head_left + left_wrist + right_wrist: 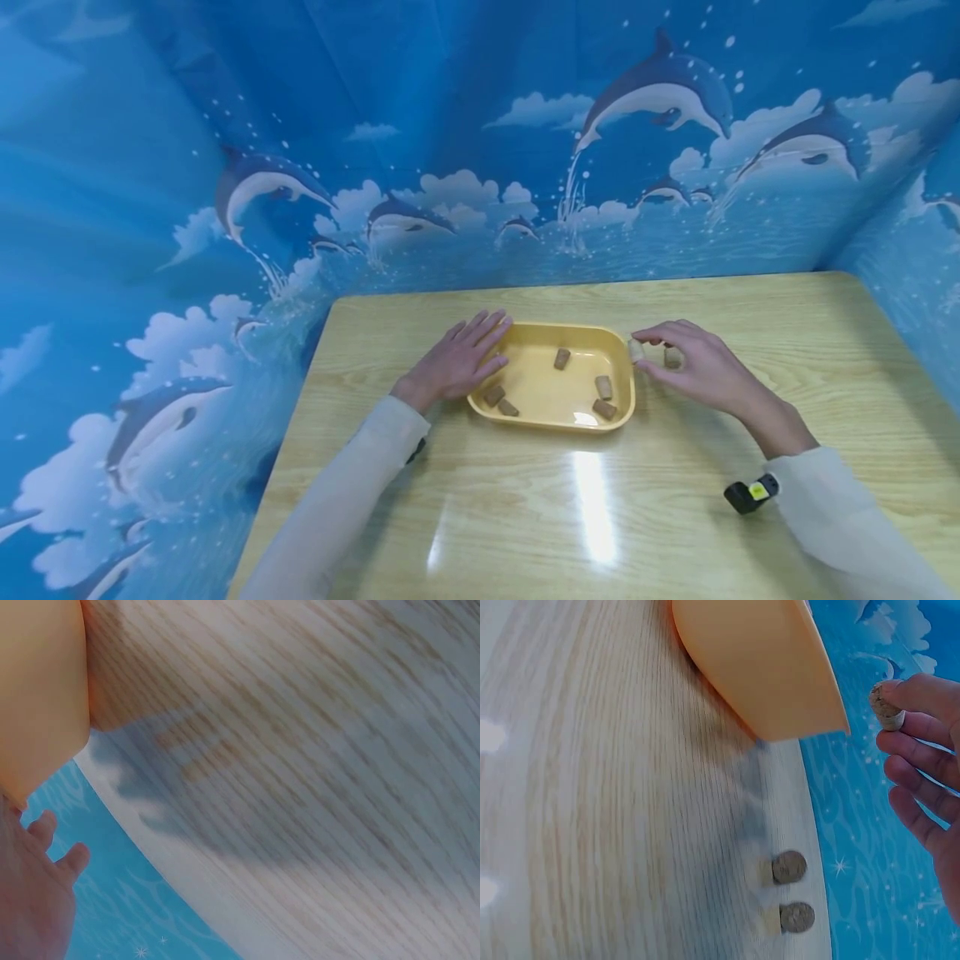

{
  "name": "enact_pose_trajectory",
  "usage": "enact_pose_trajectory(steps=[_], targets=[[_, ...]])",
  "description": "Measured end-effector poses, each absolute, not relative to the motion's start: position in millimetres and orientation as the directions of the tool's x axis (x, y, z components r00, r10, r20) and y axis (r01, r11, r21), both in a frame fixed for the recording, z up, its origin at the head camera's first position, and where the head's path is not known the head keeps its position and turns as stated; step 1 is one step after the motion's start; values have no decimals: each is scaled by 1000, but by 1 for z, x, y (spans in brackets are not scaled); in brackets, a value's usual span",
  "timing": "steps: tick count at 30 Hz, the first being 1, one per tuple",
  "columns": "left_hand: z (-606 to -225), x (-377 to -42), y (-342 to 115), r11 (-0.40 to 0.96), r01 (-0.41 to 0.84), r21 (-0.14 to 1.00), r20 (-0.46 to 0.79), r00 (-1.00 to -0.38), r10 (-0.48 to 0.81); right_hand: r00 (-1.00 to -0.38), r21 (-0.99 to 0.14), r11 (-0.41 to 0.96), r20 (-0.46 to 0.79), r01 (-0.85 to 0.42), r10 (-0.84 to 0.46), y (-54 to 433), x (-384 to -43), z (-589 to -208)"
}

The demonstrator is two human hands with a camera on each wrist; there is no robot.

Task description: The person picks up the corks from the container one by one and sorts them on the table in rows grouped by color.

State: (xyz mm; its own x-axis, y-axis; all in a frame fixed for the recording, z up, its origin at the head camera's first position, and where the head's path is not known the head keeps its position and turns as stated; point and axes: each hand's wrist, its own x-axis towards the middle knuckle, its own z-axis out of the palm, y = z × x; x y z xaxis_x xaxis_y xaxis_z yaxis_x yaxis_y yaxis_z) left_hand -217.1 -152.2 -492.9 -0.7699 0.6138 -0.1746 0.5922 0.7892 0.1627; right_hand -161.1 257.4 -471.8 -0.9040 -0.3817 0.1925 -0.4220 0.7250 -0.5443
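Observation:
My right hand [693, 362] pinches a cork stopper [887, 706] between thumb and fingertips, just off the right end of a yellow tray [551, 421]. The held cork is up at about rim height in the right wrist view, its other fingers spread below. Several corks lie scattered inside the tray, one cork [562, 358] near the far side. Across the tray's left end lies my left hand [461, 358], fingers extended over the rim. The left wrist view catches only part of that hand beside the tray's outer wall.
Two corks stand on the wooden table [510, 508] right of the tray, one cork [789, 867] beside another cork [797, 917]. A blue dolphin-print curtain [450, 125] hangs behind the table's far edge and at both sides. Bright reflections show on the tabletop.

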Motion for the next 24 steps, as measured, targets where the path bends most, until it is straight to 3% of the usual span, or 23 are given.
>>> enact_pose_trajectory(steps=[24], targets=[[-493,-217,-152,791,587,174,-172,-772,611,-939,-503,793,178,-343,-294,311,-161,-477]])
